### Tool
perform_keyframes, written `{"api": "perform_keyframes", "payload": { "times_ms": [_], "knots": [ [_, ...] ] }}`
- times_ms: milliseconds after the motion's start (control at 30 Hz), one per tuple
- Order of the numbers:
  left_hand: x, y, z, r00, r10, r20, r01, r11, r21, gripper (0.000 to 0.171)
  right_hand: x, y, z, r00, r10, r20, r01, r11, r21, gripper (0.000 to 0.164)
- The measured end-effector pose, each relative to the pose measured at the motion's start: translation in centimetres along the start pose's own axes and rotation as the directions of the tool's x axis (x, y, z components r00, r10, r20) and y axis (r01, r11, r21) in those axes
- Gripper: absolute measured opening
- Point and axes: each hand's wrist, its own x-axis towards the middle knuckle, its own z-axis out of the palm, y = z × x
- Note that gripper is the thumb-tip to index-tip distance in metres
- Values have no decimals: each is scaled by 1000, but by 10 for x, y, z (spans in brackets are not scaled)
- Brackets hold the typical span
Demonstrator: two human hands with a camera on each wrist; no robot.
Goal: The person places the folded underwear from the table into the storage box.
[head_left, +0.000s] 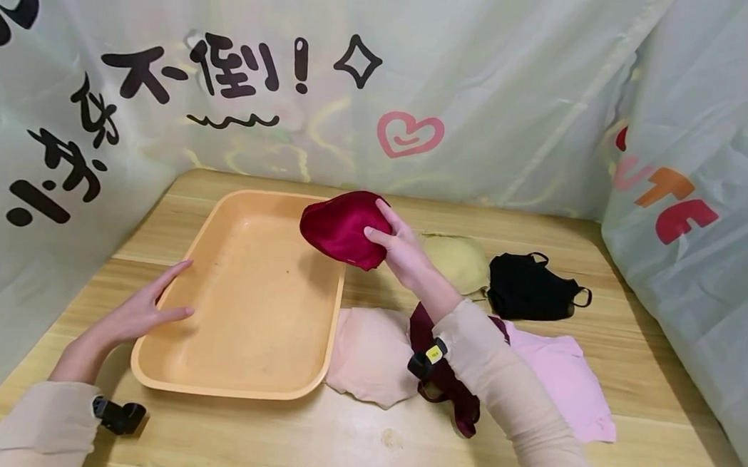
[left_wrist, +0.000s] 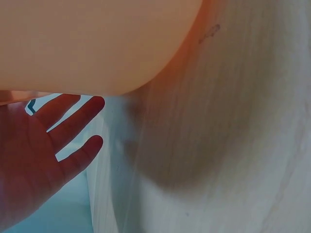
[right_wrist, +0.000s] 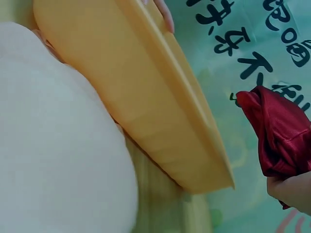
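Note:
My right hand (head_left: 405, 253) pinches a folded red satin bra (head_left: 342, 228) between thumb and fingers, raised over the right rim of a peach plastic tray (head_left: 236, 389). In the right wrist view the red bra (right_wrist: 282, 131) hangs in folds above that hand (right_wrist: 294, 191). At the tray's left rim is my left hand (head_left: 141, 308), thumb reaching over the edge. The left wrist view shows its fingers (left_wrist: 80, 121) straight and spread beside the outer wall. Inside the tray only its bare floor shows.
Right of the tray lie a pale pink bra (head_left: 372, 362), a dark maroon bra (head_left: 460, 403) partly under my right forearm, a lilac garment (head_left: 564, 381), a yellow bra (head_left: 456, 260) and a black strapped bra (head_left: 531, 289). Printed cloth walls (head_left: 498, 91) enclose the wooden table (head_left: 652, 422).

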Motion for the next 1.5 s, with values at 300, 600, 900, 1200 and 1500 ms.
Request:
{"api": "perform_keyframes", "payload": {
  "times_ms": [300,600,900,1200,1500],
  "knots": [
    [0,2,0,1000,-14,6,15,1000,-7,83,7,22,15,998,54,12,-54,998,-40,68],
    [0,3,-1,1000,-19,12,19,1000,-11,85,14,38,27,997,75,-11,-76,973,-219,67],
    [-1,1,0,1000,-23,13,23,1000,-12,84,18,46,36,998,52,30,-37,929,-368,68],
    [-1,1,1,1000,-11,6,11,1000,-21,83,23,50,43,997,74,35,-51,895,-443,67],
    [-1,1,1,1000,-15,8,15,1000,-19,83,28,49,61,989,123,-81,-146,897,-418,68]
  ]
}}
